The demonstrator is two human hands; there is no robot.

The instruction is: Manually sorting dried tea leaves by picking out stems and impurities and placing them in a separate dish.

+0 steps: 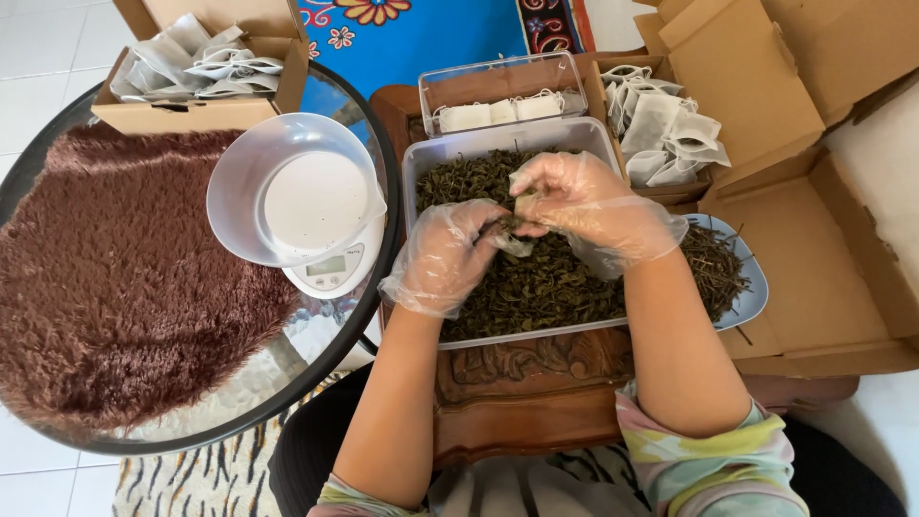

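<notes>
Both my hands wear clear plastic gloves and meet over a clear plastic tub (412, 168) full of dried dark green leaves (546, 282). My left hand (450, 254) pinches a small white filter bag (517, 245) at its edge. My right hand (584, 206) is curled over the bag's top, its fingers closed on a pinch of leaves. The bag is mostly hidden between the two hands.
A smaller clear tub (498, 91) with filled white bags sits behind. Cardboard boxes of empty white bags stand at right (665, 129) and back left (196, 67). A white kitchen scale with a clear bowl (297, 191) rests on a round glass table beside a brown furry mat (115, 278). A plate of stems (751, 282) lies at right.
</notes>
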